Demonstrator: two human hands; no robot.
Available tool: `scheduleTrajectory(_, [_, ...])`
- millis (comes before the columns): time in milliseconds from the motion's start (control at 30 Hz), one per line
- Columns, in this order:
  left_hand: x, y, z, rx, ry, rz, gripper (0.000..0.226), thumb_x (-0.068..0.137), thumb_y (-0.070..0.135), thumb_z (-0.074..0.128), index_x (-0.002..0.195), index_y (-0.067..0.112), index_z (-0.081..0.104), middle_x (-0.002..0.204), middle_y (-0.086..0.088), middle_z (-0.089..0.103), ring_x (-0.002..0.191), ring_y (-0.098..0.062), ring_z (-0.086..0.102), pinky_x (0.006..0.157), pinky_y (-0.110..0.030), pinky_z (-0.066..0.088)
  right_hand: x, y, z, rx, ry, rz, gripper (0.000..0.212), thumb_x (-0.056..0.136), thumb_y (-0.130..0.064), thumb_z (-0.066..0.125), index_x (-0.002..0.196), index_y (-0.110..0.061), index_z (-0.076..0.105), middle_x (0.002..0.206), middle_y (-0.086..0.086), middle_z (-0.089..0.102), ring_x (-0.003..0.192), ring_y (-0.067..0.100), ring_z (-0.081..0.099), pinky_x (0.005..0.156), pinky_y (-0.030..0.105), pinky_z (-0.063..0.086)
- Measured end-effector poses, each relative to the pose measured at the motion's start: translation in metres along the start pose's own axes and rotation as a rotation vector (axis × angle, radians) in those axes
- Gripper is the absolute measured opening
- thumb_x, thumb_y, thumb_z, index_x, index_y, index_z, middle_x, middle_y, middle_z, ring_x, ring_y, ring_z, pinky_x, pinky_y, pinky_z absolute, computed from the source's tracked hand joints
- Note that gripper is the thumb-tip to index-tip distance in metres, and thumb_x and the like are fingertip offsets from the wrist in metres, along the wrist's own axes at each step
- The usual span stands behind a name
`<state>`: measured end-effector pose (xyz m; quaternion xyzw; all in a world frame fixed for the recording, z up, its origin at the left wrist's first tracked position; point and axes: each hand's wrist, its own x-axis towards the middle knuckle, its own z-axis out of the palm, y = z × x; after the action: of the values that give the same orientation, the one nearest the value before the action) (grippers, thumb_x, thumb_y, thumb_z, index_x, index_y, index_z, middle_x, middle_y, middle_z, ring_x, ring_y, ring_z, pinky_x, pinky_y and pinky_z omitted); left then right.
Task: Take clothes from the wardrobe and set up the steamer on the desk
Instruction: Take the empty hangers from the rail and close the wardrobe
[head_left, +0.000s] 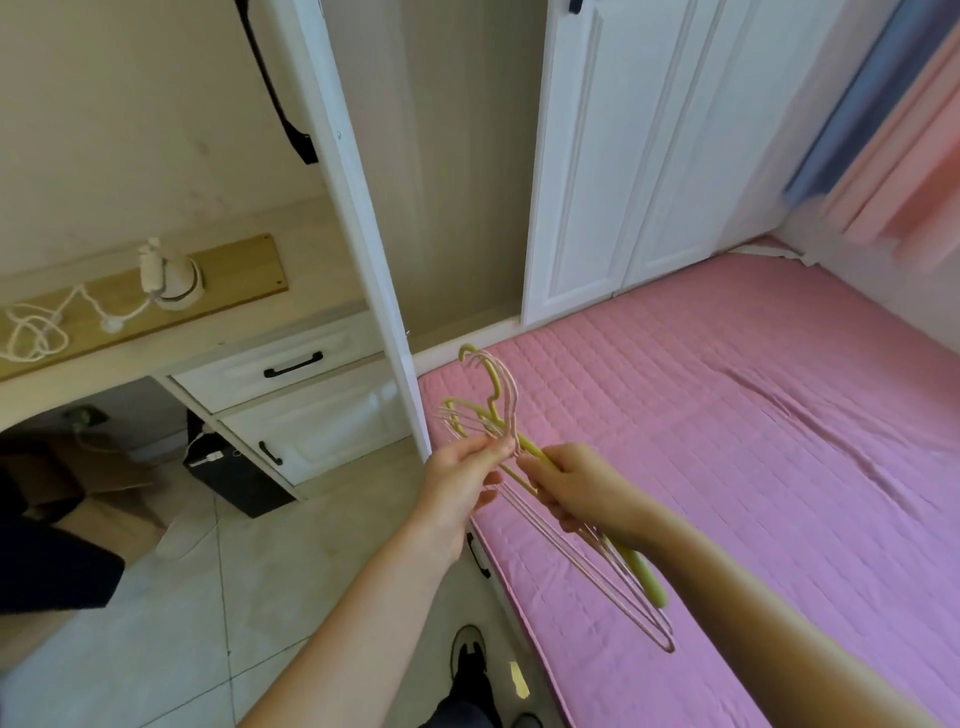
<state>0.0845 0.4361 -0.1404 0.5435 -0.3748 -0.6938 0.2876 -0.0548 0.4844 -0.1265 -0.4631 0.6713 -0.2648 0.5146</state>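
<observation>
Over the pink bed, both hands grip seemingly empty hangers.

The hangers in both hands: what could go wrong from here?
The hangers look tangled, so pulling them apart between left hand and right hand may snag or bend the thin ones. The open door is close beside the hooks and could get knocked.

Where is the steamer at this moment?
In the head view, the steamer stands at the left on the desk, beside its coiled white cord.
</observation>
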Motion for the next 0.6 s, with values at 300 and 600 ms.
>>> scheduleTrajectory(300, [-0.024,0.037,-0.045,0.1,0.195,0.237,0.013,0.091,0.01,0.059,0.102,0.008,0.066,0.098,-0.01,0.072,0.078,-0.017,0.061,0.078,-0.034,0.054,-0.011,-0.019,0.018,0.123,0.084,-0.052,0.031,0.097,-0.03,0.052,0.071,-0.014,0.043,0.056,-0.001,0.04,0.044,0.01,0.037,0.044,0.022,0.038])
scheduleTrajectory(600, [-0.009,0.115,-0.088,0.157,0.22,0.452,0.014,0.094,0.006,0.051,0.103,0.007,0.063,0.1,-0.01,0.071,0.079,-0.018,0.063,0.073,-0.029,0.054,0.032,-0.092,0.041,0.301,0.294,-0.162,0.023,0.092,-0.019,0.061,0.092,0.004,0.062,0.075,0.014,0.069,0.065,0.02,0.071,0.063,0.032,0.061])
